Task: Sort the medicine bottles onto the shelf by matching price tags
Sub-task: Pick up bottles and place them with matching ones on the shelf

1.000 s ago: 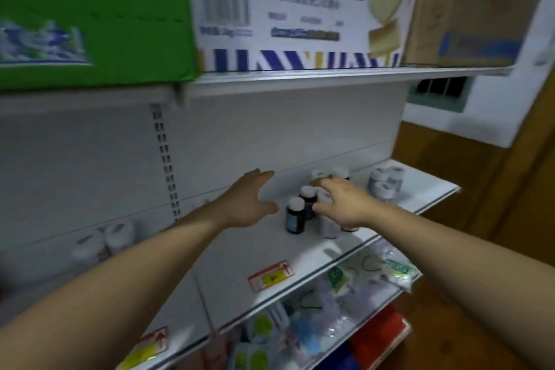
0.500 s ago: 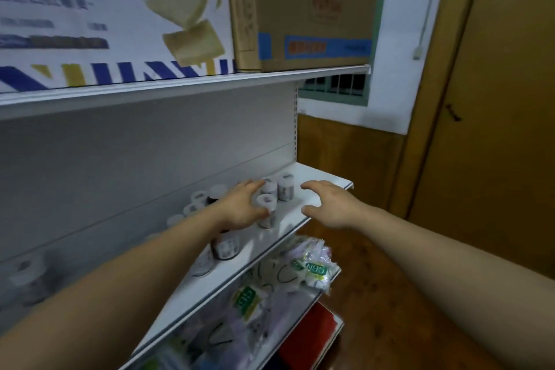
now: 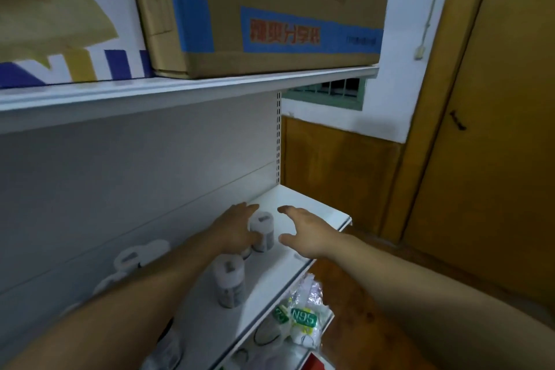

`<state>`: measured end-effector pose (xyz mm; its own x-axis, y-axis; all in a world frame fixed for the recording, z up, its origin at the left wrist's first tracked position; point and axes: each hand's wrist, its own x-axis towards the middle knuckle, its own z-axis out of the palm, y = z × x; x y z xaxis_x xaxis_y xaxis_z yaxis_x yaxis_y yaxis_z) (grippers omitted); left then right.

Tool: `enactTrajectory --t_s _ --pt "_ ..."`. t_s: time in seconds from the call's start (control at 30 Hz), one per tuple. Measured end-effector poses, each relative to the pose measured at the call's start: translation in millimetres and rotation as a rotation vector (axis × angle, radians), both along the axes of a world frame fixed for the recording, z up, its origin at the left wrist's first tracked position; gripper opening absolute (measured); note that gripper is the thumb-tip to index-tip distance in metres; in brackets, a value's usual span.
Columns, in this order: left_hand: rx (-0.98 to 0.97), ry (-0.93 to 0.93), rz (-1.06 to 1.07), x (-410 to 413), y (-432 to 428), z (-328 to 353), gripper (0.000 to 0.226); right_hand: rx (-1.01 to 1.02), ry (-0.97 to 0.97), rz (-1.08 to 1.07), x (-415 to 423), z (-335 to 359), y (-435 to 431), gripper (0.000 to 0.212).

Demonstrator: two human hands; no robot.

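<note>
A white medicine bottle (image 3: 263, 233) stands near the right end of the white shelf (image 3: 318, 210). My left hand (image 3: 234, 230) is wrapped round its left side, fingers behind it and thumb in front. My right hand (image 3: 303, 233) hovers just right of that bottle with its fingers spread, holding nothing. A second white bottle (image 3: 229, 284) stands closer to me under my left forearm. More white bottles (image 3: 132, 258) sit blurred at the back left. No price tag shows in this view.
A cardboard box (image 3: 270, 9) with blue bands sits on the upper shelf (image 3: 210, 84), low over the hands. Bagged N95 masks (image 3: 301, 318) lie on the shelf below. The shelf ends at the right, beside wood panelling and a door (image 3: 495, 159).
The view has swung right along the shelf. Both hands moved from the dark bottles to the shelf's right end; my left hand now holds a white bottle, my right hand is free.
</note>
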<state>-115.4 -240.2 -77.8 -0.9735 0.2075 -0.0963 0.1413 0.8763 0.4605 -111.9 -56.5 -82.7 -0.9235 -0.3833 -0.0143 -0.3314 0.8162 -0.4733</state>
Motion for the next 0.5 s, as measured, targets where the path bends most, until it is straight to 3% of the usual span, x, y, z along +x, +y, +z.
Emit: enactTrajectory --t_s 0.17,0.3,0.4,0.5 --pt "-0.253 -0.031 0.051 -40.4 14.2 -25.9 0.065 -0.029 -0.05 0.126 -46.6 -26.4 -5.0 0.068" --pt "-0.389 -0.075 0.063 -51.5 19.0 -33.0 0.059 -0.106 -0.066 0.244 -76.0 -47.0 -7.4 0.054" --pt "-0.244 0.004 0.197 -50.4 23.6 -27.7 0.045 -0.189 -0.103 0.323 -96.0 -52.8 -4.3 0.046" --pt "0.032 0.151 0.342 -42.0 28.7 -18.8 0.038 -0.361 -0.124 0.37 -106.1 -45.3 0.9 0.041"
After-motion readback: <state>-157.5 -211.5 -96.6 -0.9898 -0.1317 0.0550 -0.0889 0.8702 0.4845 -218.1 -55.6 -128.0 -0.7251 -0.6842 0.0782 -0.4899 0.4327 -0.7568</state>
